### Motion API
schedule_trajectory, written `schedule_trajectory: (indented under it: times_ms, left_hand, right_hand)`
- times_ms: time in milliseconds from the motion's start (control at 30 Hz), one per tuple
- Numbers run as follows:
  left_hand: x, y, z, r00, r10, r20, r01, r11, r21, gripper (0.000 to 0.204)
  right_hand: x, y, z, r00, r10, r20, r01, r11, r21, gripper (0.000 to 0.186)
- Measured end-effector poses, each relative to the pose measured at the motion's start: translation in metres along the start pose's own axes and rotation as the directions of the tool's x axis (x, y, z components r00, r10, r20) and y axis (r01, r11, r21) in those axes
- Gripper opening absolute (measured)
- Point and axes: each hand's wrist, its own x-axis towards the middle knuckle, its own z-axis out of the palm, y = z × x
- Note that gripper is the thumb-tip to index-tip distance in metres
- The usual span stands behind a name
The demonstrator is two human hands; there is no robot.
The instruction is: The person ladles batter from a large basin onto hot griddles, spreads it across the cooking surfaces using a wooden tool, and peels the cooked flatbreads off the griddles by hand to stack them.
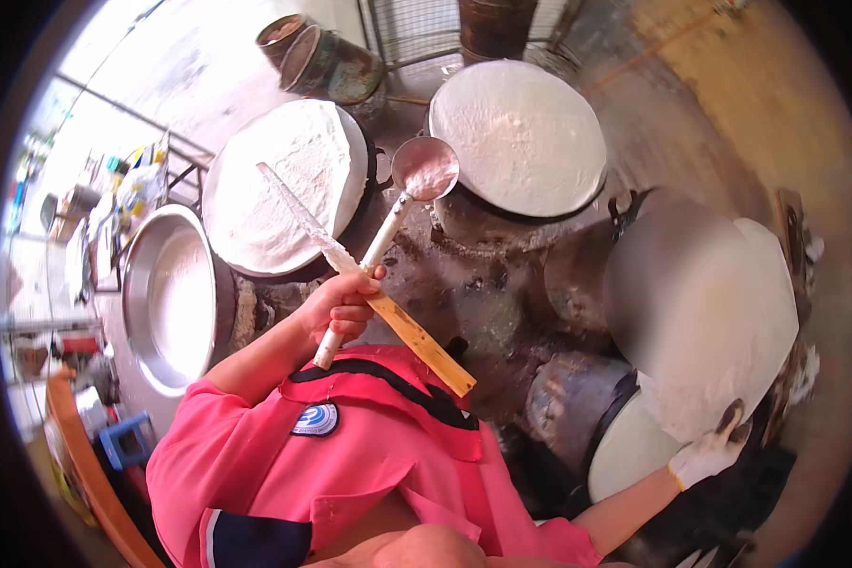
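My left hand is closed round two crossed tools. One is a round ladle with a pale handle and pinkish-white batter in its bowl. The other is a long flat spatula, its wooden handle towards my chest and its narrow blade crusted white. Low at the right, my right hand, in a white glove with dark fingertips, closes on the lower edge of a thin white flatbread sheet. This sheet hangs above a round griddle and partly hides it. A grey blur covers part of the sheet.
Two round griddles carry white layers: one at the left, its layer folded along the right edge, and one at the far middle. A metal basin of white batter stands at the left. Rusty buckets stand behind.
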Motion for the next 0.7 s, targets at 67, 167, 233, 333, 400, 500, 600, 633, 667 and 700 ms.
schedule_trajectory:
  times_ms: [67,167,233,333,400,500,600,633,667,700]
  left_hand:
    - [-0.018,0.019,-0.021,0.995,-0.101,-0.01,0.101,0.991,0.091,0.019]
    - [-0.046,0.034,-0.061,0.992,-0.119,-0.038,0.125,0.951,0.283,0.025]
    - [-0.06,0.032,-0.073,0.984,-0.171,-0.049,0.177,0.909,0.376,0.023]
    - [-0.073,0.02,-0.108,0.907,-0.371,0.198,0.284,0.888,0.363,0.023]
    - [-0.079,-0.011,-0.12,0.917,-0.388,0.094,0.327,0.865,0.381,0.024]
    - [-0.085,-0.056,-0.138,0.796,-0.576,0.188,0.456,0.773,0.441,0.03]
    - [-0.122,-0.09,-0.126,0.693,-0.701,0.165,0.612,0.694,0.379,0.032]
    - [-0.127,-0.105,-0.152,0.713,-0.691,0.116,0.583,0.677,0.449,0.032]
    - [-0.129,-0.12,-0.169,0.739,-0.67,0.07,0.543,0.655,0.526,0.032]
    - [-0.139,-0.147,-0.174,0.718,-0.694,0.049,0.562,0.62,0.548,0.032]
  right_hand:
    - [-0.081,-0.025,-0.046,0.987,0.13,-0.096,-0.124,0.99,0.07,0.043]
    - [-0.2,0.009,-0.149,0.993,-0.117,0.013,0.117,0.984,-0.137,0.049]
    - [-0.292,0.017,-0.197,0.964,0.151,-0.22,-0.141,0.988,0.06,0.035]
    - [-0.393,-0.023,-0.241,0.783,0.497,-0.374,-0.454,0.867,0.203,0.03]
    - [-0.468,-0.005,-0.3,0.752,0.483,-0.449,-0.483,0.867,0.125,0.031]
    - [-0.586,0.022,-0.41,0.676,0.459,-0.577,-0.517,0.853,0.073,0.023]
    - [-0.679,-0.01,-0.494,0.62,0.333,-0.71,-0.577,0.807,-0.125,0.018]
    - [-0.713,-0.022,-0.523,0.631,0.264,-0.73,-0.608,0.752,-0.254,0.016]
    - [-0.736,-0.041,-0.544,0.598,0.268,-0.755,-0.637,0.731,-0.245,0.016]
    - [-0.749,-0.065,-0.558,0.645,0.171,-0.745,-0.674,0.587,-0.449,0.017]
